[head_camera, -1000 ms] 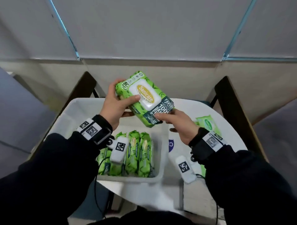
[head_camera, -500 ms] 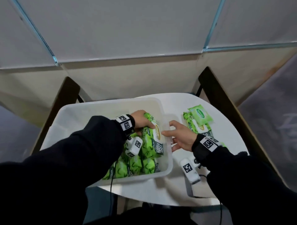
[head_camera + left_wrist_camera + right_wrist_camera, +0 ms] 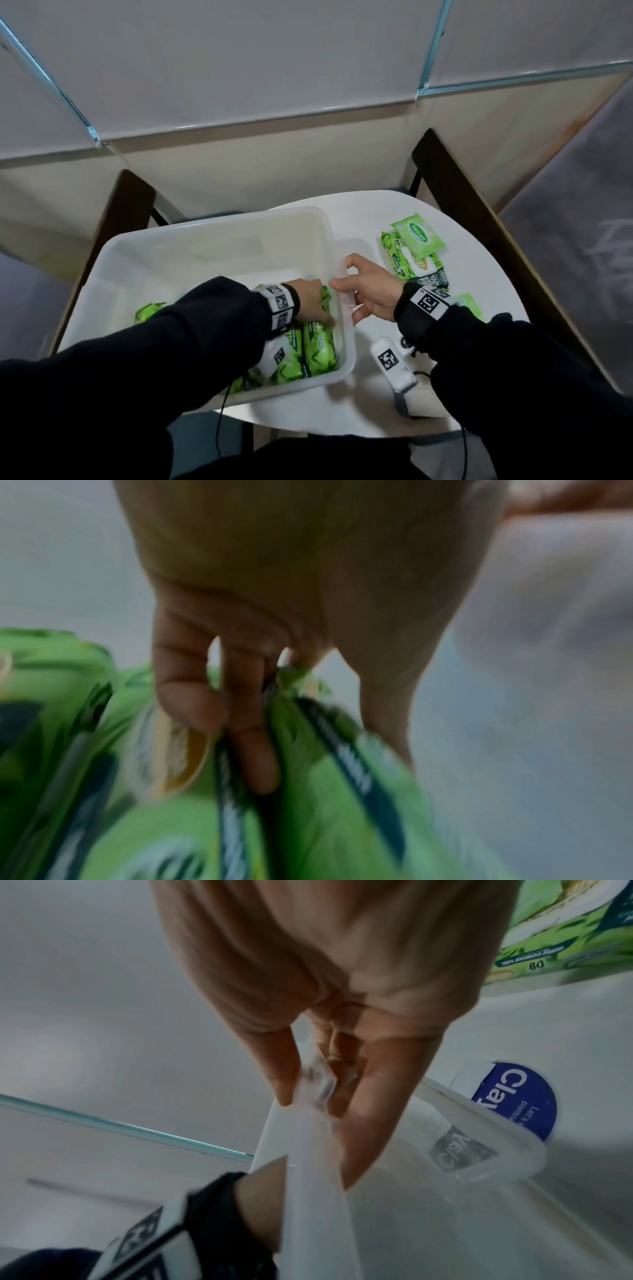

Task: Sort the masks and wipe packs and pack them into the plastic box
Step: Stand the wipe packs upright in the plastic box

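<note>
A translucent plastic box (image 3: 212,222) sits on the white table and holds a row of green wipe packs (image 3: 320,353) standing on edge at its near right. My left hand (image 3: 320,308) is down inside the box. In the left wrist view its fingers (image 3: 246,723) are pushed between packs and its thumb lies on the far side of one wipe pack (image 3: 325,791), so it pinches that pack. My right hand (image 3: 347,294) grips the box's right rim, and in the right wrist view the rim (image 3: 318,1085) sits between thumb and fingers. No masks are in view.
Loose green wipe packs (image 3: 416,255) lie on the table (image 3: 376,219) right of the box, a small one (image 3: 418,236) on top, another (image 3: 471,305) partly behind my right wrist. Dark wooden chair frames (image 3: 479,222) flank the table. A blue label (image 3: 514,1102) shows through the box wall.
Both hands held a wipe pack above the box. The left hand then carried it down among the packed ones, and the right hand let go and took hold of the box's right rim.
</note>
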`<action>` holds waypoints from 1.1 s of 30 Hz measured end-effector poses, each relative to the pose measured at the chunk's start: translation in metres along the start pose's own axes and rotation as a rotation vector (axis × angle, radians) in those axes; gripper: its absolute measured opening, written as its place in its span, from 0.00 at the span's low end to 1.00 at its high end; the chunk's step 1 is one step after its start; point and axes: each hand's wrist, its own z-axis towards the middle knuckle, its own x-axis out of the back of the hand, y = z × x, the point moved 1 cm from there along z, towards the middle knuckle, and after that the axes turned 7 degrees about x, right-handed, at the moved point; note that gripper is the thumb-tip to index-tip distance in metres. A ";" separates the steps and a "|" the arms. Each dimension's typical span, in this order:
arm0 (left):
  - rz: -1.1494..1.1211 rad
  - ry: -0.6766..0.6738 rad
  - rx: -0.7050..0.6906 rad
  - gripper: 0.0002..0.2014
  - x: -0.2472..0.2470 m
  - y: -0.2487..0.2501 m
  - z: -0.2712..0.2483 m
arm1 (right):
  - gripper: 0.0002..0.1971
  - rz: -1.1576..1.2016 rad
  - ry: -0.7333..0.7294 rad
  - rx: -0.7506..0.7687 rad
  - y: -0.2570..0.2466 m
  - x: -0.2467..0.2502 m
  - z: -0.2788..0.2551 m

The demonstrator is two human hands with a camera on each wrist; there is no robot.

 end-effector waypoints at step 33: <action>-0.256 -0.206 0.097 0.49 0.002 -0.114 -0.027 | 0.11 -0.207 0.094 0.093 -0.006 -0.031 0.002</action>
